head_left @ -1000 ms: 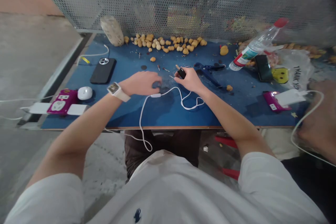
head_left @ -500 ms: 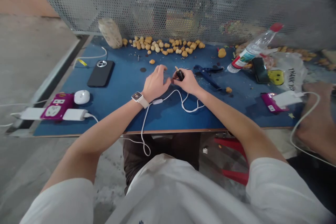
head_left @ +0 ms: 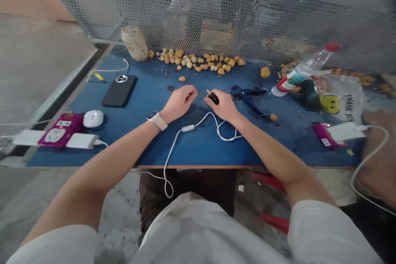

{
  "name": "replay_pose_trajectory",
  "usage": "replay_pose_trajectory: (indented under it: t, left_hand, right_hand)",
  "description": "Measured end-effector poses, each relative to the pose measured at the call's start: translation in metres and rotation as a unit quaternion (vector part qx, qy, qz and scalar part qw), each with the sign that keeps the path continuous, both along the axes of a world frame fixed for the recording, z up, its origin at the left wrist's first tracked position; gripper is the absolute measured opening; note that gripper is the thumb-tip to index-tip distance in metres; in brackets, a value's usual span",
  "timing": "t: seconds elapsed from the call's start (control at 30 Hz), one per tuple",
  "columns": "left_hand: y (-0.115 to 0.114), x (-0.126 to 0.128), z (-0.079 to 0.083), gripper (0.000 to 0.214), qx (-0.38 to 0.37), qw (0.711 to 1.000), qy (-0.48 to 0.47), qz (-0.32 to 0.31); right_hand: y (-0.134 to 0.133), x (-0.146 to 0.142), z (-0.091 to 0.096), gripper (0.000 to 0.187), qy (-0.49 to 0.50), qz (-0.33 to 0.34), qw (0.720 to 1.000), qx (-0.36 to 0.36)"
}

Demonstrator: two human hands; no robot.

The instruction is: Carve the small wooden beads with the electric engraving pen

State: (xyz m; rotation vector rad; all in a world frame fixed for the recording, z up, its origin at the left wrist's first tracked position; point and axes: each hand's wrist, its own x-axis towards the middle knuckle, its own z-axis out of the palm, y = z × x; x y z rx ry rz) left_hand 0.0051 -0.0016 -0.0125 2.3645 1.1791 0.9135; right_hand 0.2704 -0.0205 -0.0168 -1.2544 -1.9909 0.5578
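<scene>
My right hand (head_left: 223, 104) is closed round a small black mini drill (head_left: 213, 98) with a brass-coloured tip, pointing up and left. A white cable (head_left: 188, 128) with an inline switch runs from beneath that hand across the blue tabletop and over its front edge. Just to the left, my left hand (head_left: 179, 102) has its fingers curled and the tips pinched together. Whatever may be between them is too small to make out. A narrow gap separates the two hands. Blue-handled pliers (head_left: 251, 103) lie right of my right hand.
Tan knobbly nut-like pieces (head_left: 198, 64) line the back beside a cloudy jar (head_left: 135, 44), before a perforated metal panel (head_left: 216, 16). A phone (head_left: 119, 90), white case (head_left: 93, 119) and purple power strip (head_left: 57, 132) lie left. A tilted bottle (head_left: 301, 72) and another person's limb (head_left: 379, 152) are right.
My left hand has drawn slightly away from my right, its fingers curling from spread to pinched. The mini drill stays in my right hand. The whole view has shifted a little.
</scene>
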Motion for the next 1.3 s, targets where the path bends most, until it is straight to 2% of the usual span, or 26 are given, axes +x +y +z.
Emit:
replay_pose_trajectory:
  t: [0.1, 0.23, 0.47, 0.7, 1.0, 1.17, 1.3]
  left_hand:
    - [0.003, -0.005, 0.002, 0.018, 0.001, 0.999, -0.049, -0.002]
    - [0.001, -0.008, 0.003, 0.018, -0.006, 0.998, -0.059, -0.022]
    - [0.003, -0.006, -0.005, 0.021, 0.012, 0.999, -0.027, -0.038]
    - [0.005, -0.008, -0.009, 0.021, 0.042, 0.998, -0.034, -0.016]
    - [0.003, -0.011, -0.006, 0.026, 0.053, 0.998, 0.029, -0.019]
    - [-0.001, -0.009, -0.005, 0.027, 0.049, 0.995, 0.067, -0.048]
    - [-0.012, -0.003, 0.005, 0.019, 0.005, 0.996, 0.087, 0.0]
  right_hand:
    - [0.0, 0.008, 0.005, 0.084, -0.05, 0.034, 0.998, -0.004]
    - [0.001, 0.009, 0.005, 0.087, -0.068, 0.052, 0.996, 0.006]
    - [0.002, 0.01, 0.0, 0.069, -0.088, 0.058, 0.994, 0.002]
    - [0.004, 0.012, -0.001, 0.065, -0.093, 0.06, 0.994, -0.003]
    - [0.004, 0.01, -0.002, 0.048, -0.124, 0.059, 0.99, -0.011]
    - [0.002, 0.008, -0.002, 0.041, -0.155, 0.073, 0.985, 0.003]
    - [0.001, 0.007, -0.001, 0.04, -0.147, 0.062, 0.987, 0.0]
